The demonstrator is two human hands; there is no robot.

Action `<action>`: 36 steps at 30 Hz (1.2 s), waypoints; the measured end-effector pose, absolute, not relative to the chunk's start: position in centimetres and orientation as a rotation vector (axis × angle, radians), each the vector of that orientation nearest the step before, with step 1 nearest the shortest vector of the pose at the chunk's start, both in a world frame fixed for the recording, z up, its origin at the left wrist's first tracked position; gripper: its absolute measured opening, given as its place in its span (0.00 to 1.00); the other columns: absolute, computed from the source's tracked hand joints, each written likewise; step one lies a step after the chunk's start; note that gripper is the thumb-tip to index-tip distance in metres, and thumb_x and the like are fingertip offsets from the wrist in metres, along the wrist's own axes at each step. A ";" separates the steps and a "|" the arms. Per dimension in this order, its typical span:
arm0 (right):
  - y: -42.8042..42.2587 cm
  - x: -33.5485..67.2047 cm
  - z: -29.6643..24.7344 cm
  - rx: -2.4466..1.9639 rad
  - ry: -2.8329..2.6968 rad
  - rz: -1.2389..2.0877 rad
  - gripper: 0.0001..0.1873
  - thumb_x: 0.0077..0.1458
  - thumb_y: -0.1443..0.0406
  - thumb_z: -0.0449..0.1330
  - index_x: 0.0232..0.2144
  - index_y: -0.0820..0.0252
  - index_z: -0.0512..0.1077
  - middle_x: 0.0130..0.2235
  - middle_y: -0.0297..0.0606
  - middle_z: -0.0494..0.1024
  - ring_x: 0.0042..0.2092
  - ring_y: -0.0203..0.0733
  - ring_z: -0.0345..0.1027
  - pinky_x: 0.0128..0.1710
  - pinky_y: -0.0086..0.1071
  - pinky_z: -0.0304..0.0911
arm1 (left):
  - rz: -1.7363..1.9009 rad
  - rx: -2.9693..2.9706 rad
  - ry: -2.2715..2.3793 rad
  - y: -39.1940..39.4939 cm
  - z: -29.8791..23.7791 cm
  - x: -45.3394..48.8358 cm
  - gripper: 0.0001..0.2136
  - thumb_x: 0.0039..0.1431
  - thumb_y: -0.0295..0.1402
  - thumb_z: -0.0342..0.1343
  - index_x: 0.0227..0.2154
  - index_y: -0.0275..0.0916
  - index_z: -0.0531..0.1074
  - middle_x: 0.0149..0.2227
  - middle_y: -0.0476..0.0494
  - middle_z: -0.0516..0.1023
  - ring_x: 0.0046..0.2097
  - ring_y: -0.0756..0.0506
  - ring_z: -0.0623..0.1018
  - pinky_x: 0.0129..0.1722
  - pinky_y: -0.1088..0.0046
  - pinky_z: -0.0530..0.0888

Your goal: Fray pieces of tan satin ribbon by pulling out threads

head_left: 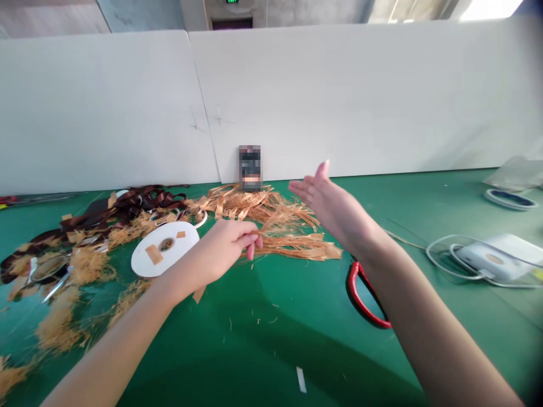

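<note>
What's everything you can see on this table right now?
table: one, green, under everything
raffia strips: one loose heap, tan, middle; more scattered left
ribbon: one tangled pile, dark brown, left
spool: one, white with tan patches, left of middle
scissors: probably one pair, silver, far left, partly hidden
red handle: one, red, beside right forearm
white box: one, white, right
cord: one, white, looped around the box
oval dish: one, white and dark blue, far right
plastic bag: one, clear, far right corner
blurred card: one, dark, against the wall
wall panels: two, off-white, behind the table
left hand: one, pinching raffia strips
right hand: one, open, raised above the raffia
</note>
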State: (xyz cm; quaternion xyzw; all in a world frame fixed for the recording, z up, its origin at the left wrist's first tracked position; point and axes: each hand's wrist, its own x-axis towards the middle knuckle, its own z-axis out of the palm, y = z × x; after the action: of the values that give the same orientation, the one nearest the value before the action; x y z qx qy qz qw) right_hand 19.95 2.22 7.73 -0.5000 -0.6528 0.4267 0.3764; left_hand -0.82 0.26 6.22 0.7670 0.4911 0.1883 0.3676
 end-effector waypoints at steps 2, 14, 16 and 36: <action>1.5 19.5 8.6 -0.951 -1.546 1.217 0.39 0.60 0.45 0.28 0.63 0.62 0.49 0.64 0.45 0.59 0.62 0.43 0.55 0.60 0.38 0.54 | 0.476 1.937 1.237 0.5 5.2 -0.2 0.13 0.61 0.33 0.44 0.24 0.38 0.69 0.27 0.46 0.76 0.32 0.48 0.74 0.34 0.72 0.66; 2.0 20.6 7.5 -1.784 -1.759 1.288 0.44 0.50 0.34 0.37 0.33 0.64 0.74 0.32 0.52 0.79 0.39 0.52 0.73 0.48 0.46 0.64 | 0.721 1.517 1.016 2.6 2.4 0.8 0.11 0.57 0.37 0.49 0.27 0.35 0.69 0.19 0.54 0.59 0.20 0.54 0.56 0.21 0.76 0.51; 2.6 20.7 7.4 -1.825 -1.641 0.946 0.44 0.50 0.34 0.38 0.43 0.62 0.71 0.43 0.52 0.77 0.48 0.56 0.69 0.53 0.49 0.59 | 0.688 1.554 1.017 2.0 2.4 0.8 0.14 0.58 0.40 0.49 0.25 0.35 0.70 0.18 0.55 0.54 0.21 0.54 0.55 0.21 0.75 0.51; 3.1 21.0 6.9 -1.823 -1.742 1.248 0.39 0.52 0.36 0.42 0.28 0.64 0.73 0.30 0.50 0.78 0.33 0.46 0.73 0.41 0.40 0.67 | 0.958 1.078 0.917 2.2 2.1 0.5 0.11 0.58 0.32 0.52 0.26 0.30 0.72 0.18 0.58 0.46 0.19 0.58 0.46 0.18 0.78 0.42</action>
State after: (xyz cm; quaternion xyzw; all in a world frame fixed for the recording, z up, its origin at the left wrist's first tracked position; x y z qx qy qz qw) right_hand 21.04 3.07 6.90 -0.6393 -0.6108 0.4377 0.1632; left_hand 0.47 2.18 2.13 0.4757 0.4049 0.4227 0.6566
